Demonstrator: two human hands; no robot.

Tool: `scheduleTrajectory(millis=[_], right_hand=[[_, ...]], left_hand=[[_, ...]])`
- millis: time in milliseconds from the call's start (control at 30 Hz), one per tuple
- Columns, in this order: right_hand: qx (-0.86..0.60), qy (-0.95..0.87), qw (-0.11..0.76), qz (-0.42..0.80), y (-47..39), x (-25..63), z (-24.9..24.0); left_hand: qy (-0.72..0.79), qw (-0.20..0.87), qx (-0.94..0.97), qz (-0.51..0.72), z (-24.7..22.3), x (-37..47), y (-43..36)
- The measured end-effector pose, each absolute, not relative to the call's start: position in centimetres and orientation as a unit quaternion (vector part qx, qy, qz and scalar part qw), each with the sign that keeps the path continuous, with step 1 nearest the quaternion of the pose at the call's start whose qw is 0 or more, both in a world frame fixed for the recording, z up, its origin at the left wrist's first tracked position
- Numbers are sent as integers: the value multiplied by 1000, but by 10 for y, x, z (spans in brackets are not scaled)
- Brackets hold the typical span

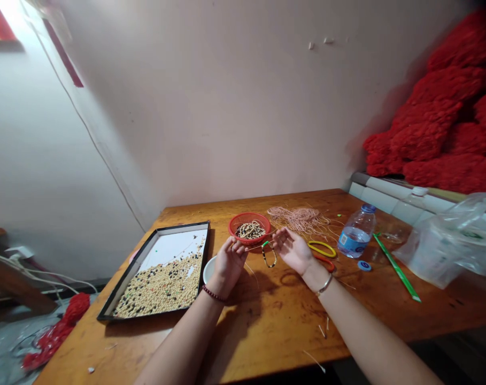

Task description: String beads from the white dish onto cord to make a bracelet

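Pale wall [226,107] rose behind a brown wooden table [267,321], where a red basket [246,217] held strung beads [251,231]. Just nearer than the basket, a small beaded loop [275,259] (its bright green piece [265,244] uppermost) hung between the two hands, along a thin cord [254,247]. At the basket's near left, the left hand [231,259] pinched that cord in its fingertips; at its near right, the right hand [294,251] had its fingers loosely bent, and I could not tell whether they gripped the cord too. Left of the basket lay a black-edged tray [205,262] of loose beads [158,289], mostly pale with some black. Right of the basket sat a pinkish tangle [297,219] of string and, farther right, an upright water bottle [353,240].
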State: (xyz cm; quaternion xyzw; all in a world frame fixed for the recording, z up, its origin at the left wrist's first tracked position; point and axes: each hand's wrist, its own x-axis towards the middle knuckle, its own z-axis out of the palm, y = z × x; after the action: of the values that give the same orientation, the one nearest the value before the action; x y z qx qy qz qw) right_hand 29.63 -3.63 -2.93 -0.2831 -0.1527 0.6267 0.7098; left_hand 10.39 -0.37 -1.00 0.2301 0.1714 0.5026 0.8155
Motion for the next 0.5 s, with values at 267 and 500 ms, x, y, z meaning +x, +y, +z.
scheduleTrajectory(millis=[267,500], right_hand=[[-333,-350,629,609,-43,289,-31],[-408,-505,457,608,-52,267,-29]], left_hand=[[217,802,246,500,-12,105,-4],[243,777,296,500,-15,105,-3]])
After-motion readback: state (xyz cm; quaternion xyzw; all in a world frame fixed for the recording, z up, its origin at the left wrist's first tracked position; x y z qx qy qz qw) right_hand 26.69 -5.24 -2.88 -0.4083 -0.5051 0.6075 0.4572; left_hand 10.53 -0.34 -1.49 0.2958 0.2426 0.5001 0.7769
